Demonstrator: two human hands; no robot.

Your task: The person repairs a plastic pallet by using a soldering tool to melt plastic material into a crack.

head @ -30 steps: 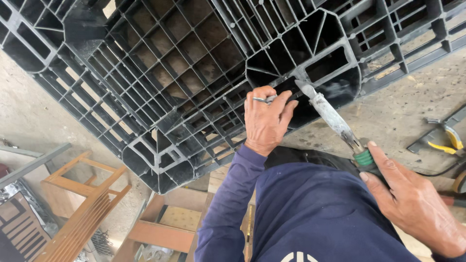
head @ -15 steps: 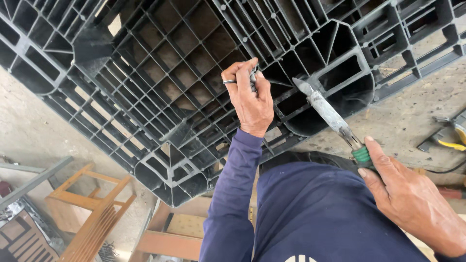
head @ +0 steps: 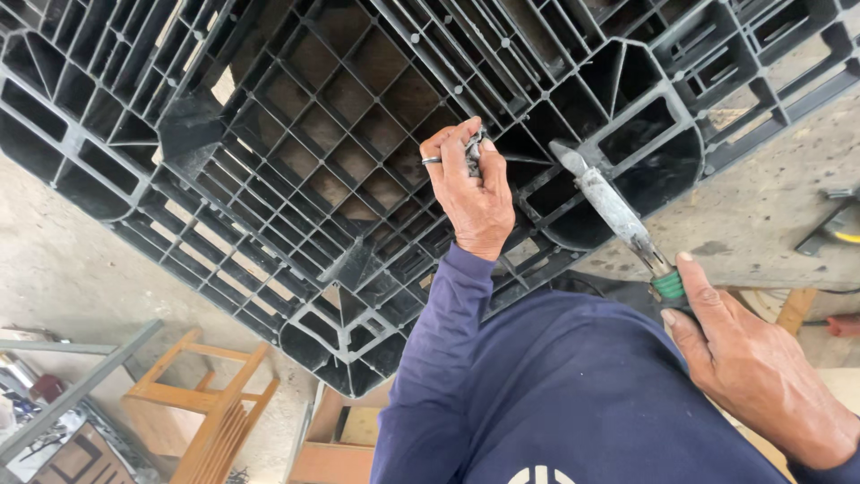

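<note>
Head view. The left hand point(head: 470, 193) pinches a small dark piece point(head: 473, 152) between thumb and fingertips, its grip clenched on it, held against the ribbed underside of the large black plastic grid pallet point(head: 296, 179) that stands tilted just beyond. The right hand point(head: 761, 367) grasps the green-collared handle of a grey, soiled metal tool point(head: 609, 211); the shaft runs up and away from this grip, its tip touching a pallet rib just beside the left hand. An orange wooden frame point(head: 210, 408) lies well below both grips.
</note>
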